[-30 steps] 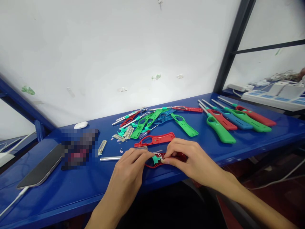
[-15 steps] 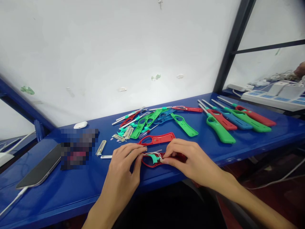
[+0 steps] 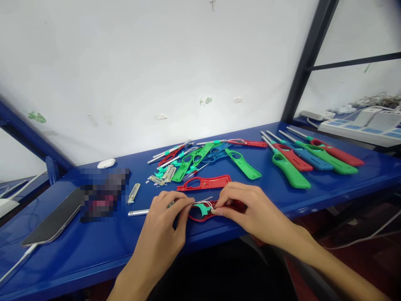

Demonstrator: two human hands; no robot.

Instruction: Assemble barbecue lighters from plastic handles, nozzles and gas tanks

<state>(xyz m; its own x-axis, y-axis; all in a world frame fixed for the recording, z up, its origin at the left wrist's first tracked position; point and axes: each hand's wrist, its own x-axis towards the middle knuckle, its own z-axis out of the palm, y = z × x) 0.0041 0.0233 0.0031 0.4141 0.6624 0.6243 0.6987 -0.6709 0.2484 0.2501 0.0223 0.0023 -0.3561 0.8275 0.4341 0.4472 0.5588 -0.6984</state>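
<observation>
The open red plastic lighter half-shell (image 3: 202, 220) lies at the near edge of the blue table (image 3: 94, 255), long axis running left to right, ring end pointing left. Left hand (image 3: 166, 217): palm down over a silver metal tube (image 3: 138, 212), thumb and forefinger arched; their grip cannot be told. Right hand (image 3: 250, 205): thumb and forefinger clamped on the half-shell. Inside it: a green plastic trigger (image 3: 203, 209) and thin white wires (image 3: 208, 203).
</observation>
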